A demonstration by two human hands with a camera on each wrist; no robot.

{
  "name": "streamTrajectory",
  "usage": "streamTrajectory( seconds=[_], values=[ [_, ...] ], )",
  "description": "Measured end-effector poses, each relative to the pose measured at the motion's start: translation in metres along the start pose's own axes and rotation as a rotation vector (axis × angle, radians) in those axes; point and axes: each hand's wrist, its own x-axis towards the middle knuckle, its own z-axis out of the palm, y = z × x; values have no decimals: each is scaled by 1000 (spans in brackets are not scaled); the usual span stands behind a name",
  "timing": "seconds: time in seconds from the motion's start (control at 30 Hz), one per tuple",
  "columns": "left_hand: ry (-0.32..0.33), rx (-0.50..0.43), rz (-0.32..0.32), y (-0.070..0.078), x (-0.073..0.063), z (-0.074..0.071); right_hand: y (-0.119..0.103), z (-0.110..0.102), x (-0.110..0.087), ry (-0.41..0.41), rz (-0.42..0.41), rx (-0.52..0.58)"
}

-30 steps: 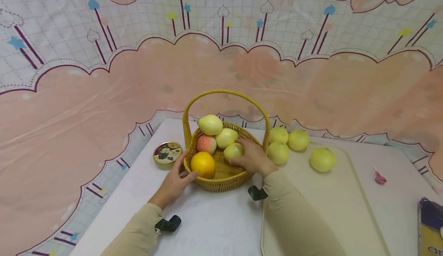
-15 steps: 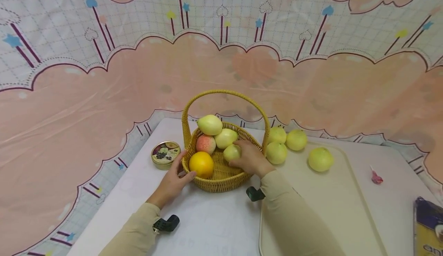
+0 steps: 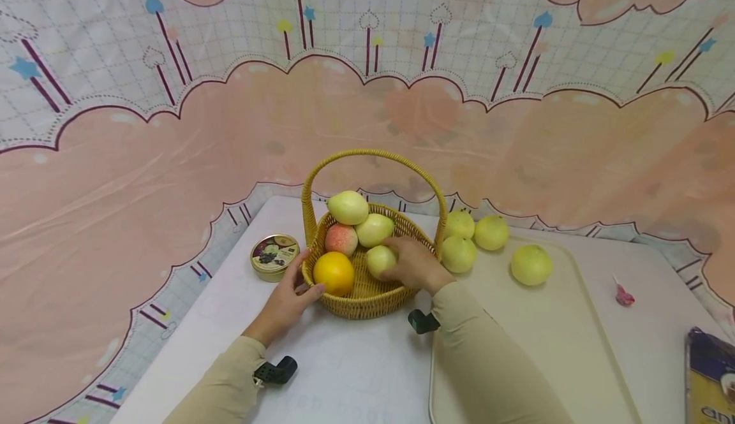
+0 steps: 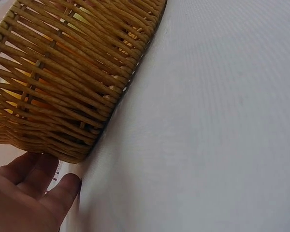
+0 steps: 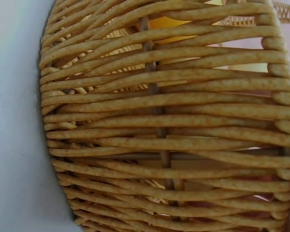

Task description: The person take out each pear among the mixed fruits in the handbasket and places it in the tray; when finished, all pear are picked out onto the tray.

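Note:
A woven wicker basket (image 3: 367, 307) with a tall arched handle stands on the white table. My left hand (image 3: 287, 303) holds its left side, thumb at the front rim and fingers around the outer wall. In the left wrist view, fingers (image 4: 43, 176) reach to the basket's lower wall. Inside the basket, my right hand (image 3: 416, 263) holds a pale green round fruit (image 3: 380, 262). Next to it are an orange (image 3: 334, 273), a pinkish peach (image 3: 341, 240) and two pale green fruits, one (image 3: 375, 230) beside the peach, another (image 3: 348, 207) resting higher at the back rim.
Right of the basket lies a cream tray (image 3: 534, 347), with several yellow-green round fruits (image 3: 531, 264) on and beside it. A round tin (image 3: 275, 257) stands left of the basket. Farther right are a pink wrapped lollipop (image 3: 624, 295) and a blue and gold packet (image 3: 712, 373).
The pale green fruit in my right hand has shifted slightly toward the front of the basket, with the fingers following. My left hand stays on the basket's left side.

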Motion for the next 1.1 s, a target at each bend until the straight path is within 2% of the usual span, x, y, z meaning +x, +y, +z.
streamTrajectory(
  seconds=[0.2, 0.63, 0.87, 1.1],
  values=[
    [9, 4, -1, 1, 0, 1, 2, -1, -1, 20, -28, 17],
    [14, 17, -14, 2, -2, -1, 6, 3, -10, 167, -114, 85],
    [9, 11, -20, 0, -4, 0, 6, 1, -22, 260, -130, 254],
    [7, 7, -3, 0, -3, 0, 2, -8, -37, 287, -232, 392]
  ],
)
